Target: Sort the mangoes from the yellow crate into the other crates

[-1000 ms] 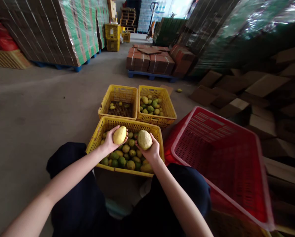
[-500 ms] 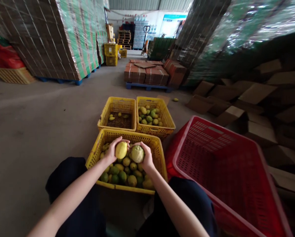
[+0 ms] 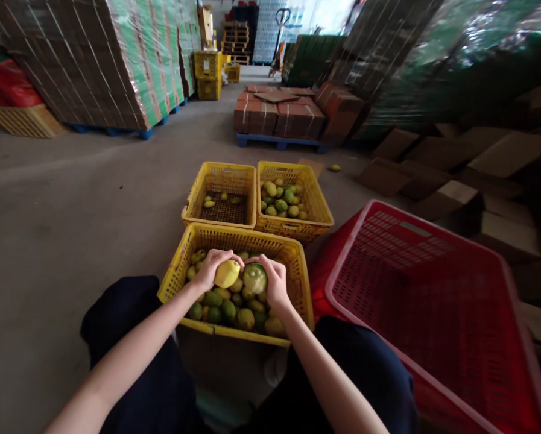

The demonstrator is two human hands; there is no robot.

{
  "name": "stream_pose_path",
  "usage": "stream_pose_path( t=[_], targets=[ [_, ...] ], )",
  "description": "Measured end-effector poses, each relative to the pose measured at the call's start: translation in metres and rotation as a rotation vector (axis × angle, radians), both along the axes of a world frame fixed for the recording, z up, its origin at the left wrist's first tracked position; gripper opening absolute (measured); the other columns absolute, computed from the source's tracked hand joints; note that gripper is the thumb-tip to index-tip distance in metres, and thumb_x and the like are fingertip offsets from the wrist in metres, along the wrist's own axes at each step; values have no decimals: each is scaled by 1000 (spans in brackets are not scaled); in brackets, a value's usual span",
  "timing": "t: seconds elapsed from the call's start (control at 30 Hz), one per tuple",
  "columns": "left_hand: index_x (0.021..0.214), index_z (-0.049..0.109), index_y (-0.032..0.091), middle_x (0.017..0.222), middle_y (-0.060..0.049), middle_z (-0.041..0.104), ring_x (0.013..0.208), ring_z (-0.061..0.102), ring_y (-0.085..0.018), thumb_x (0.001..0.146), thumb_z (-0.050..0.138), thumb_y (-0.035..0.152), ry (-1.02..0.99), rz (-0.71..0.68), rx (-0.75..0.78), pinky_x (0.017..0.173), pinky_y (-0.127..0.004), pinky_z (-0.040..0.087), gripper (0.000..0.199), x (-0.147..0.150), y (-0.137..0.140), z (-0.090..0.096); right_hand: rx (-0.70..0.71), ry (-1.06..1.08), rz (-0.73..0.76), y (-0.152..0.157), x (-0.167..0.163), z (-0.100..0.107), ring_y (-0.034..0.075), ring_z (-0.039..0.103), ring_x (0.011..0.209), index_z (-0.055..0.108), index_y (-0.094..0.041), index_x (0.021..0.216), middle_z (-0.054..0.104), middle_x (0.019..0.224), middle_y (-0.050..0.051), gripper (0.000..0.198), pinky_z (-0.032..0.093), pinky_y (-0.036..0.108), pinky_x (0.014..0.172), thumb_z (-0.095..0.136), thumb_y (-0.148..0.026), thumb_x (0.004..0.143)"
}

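Observation:
My left hand (image 3: pixel 210 269) is closed around a yellow lemon (image 3: pixel 227 273). Close beside it, my right hand (image 3: pixel 275 281) grips a larger, pale green, bumpy lemon (image 3: pixel 254 278). Both fruits are held above the near yellow crate (image 3: pixel 234 331), with the fingertips of the two hands almost meeting. Inside that crate lie many green and yellow lemons (image 3: pixel 245 319), partly hidden by my hands.
Behind stand a yellow crate (image 3: pixel 194 202) with a few lemons and a fuller yellow crate (image 3: pixel 318 205). To the right is a large red crate (image 3: pixel 349 310), with flattened cardboard (image 3: pixel 500 226) past it. Strapped boxes (image 3: pixel 297 117) rest on a blue pallet ahead.
The view has tipped slightly downward and left. The fruit in my right hand has turned, showing a greener side; the lemon in my left hand has tilted. Both stay held.

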State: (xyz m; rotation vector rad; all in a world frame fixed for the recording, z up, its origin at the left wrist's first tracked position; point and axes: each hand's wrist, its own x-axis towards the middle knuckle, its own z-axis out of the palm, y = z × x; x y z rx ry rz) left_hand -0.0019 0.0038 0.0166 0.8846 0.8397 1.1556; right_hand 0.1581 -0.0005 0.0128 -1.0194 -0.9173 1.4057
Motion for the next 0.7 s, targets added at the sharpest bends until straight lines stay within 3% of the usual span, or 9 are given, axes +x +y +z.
stream_pose_path(
  t=[0.13,0.2,0.27,0.37,0.47,0.6,0.7],
  targets=[
    [74,74,11,60,-7,69,59,65,-18,86,43,29,-212,298,-347,55,-23,47,38,8,7,-7,-424,324,51,6,-3,-4,20,66,62,73,-19,76,71,65,2,30,53,31,57,60,-46,78],
    [87,73,11,62,-5,69,61,67,-17,84,43,21,-298,416,-504,57,-23,50,33,9,10,-11,-525,430,127,9,-2,-6,20,67,61,72,-20,89,73,70,2,23,54,31,53,58,-36,79],
    [101,71,13,65,-4,69,59,67,-16,82,46,17,-360,426,-599,56,-23,52,31,6,11,-14,-559,477,174,10,-1,-8,20,66,56,69,-21,96,73,73,2,23,52,30,46,59,-28,77],
    [115,65,16,78,-5,73,58,66,-15,82,49,18,-484,300,-586,50,-22,52,37,1,8,-11,-586,557,125,12,1,-9,20,66,54,68,-19,96,74,72,4,23,50,28,41,60,-29,77],
    [122,62,19,93,-6,74,64,68,-14,86,47,21,-633,210,-496,49,-20,52,39,0,6,-2,-561,684,41,11,0,-3,21,70,67,68,-19,96,75,75,4,24,58,33,57,60,-36,79],
    [124,62,17,100,-7,74,82,71,-18,88,45,23,-742,284,-459,70,-29,58,40,4,3,7,-487,758,55,6,-6,4,23,72,80,68,-22,96,76,85,4,27,59,41,73,60,-42,80],
    [121,64,15,95,-8,75,80,71,-19,87,46,23,-752,285,-506,72,-31,58,40,7,1,9,-442,782,-11,4,-8,1,22,72,80,69,-21,94,76,88,2,23,59,40,77,62,-37,78]
  ],
)
